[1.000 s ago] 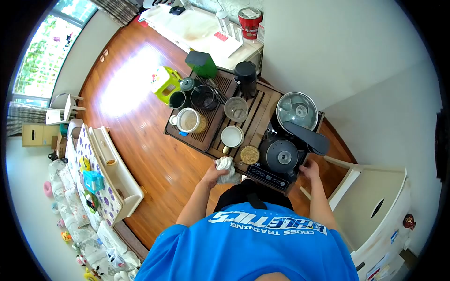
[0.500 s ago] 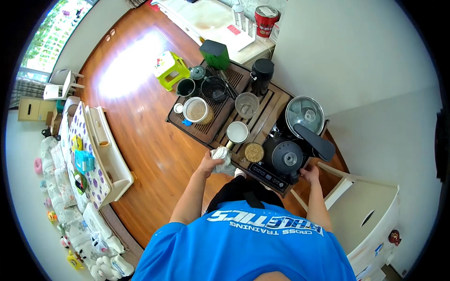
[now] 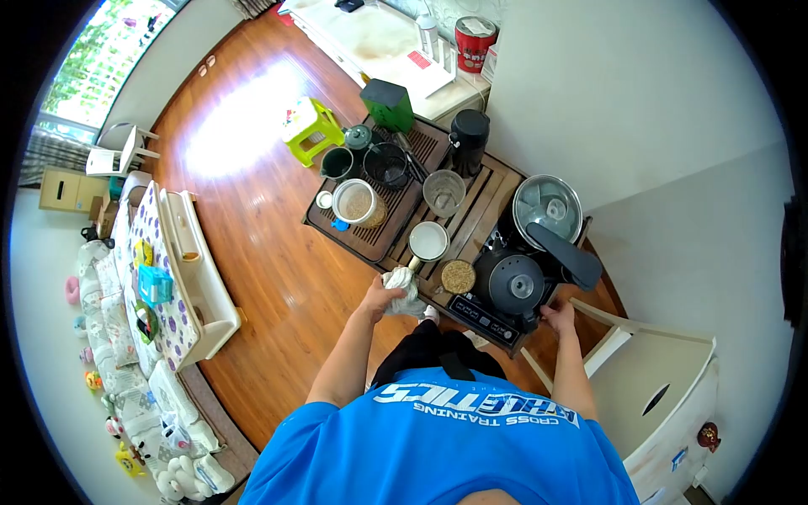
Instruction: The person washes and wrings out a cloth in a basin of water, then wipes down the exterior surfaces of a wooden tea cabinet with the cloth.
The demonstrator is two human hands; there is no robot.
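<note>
My left hand (image 3: 380,299) holds a crumpled white cloth (image 3: 402,286) against the near left edge of the wooden tea table (image 3: 497,177). At the table's right edge, my right hand (image 3: 558,317) has its fingers curled at the rim, partly hidden beneath it. Between my hands are a black induction cooker (image 3: 481,316), a dark kettle (image 3: 513,286), a round container of grain-like bits (image 3: 458,276) and a white handled cup (image 3: 428,241). A glass-lidded pot (image 3: 547,210) stands behind the kettle. Further left are a clear bowl (image 3: 443,193) and an open jar (image 3: 358,203).
A black flask (image 3: 469,139) and a green box (image 3: 388,105) stand at the table's back. Beyond it are a lime stool (image 3: 311,130) and a white cabinet (image 3: 370,42). A white chair (image 3: 623,353) is close on the right, with a wall behind the table.
Compared with a second ago, the table and its items appear further right in view. The cloth stays in my left hand, and my right hand remains at the table's edge.
</note>
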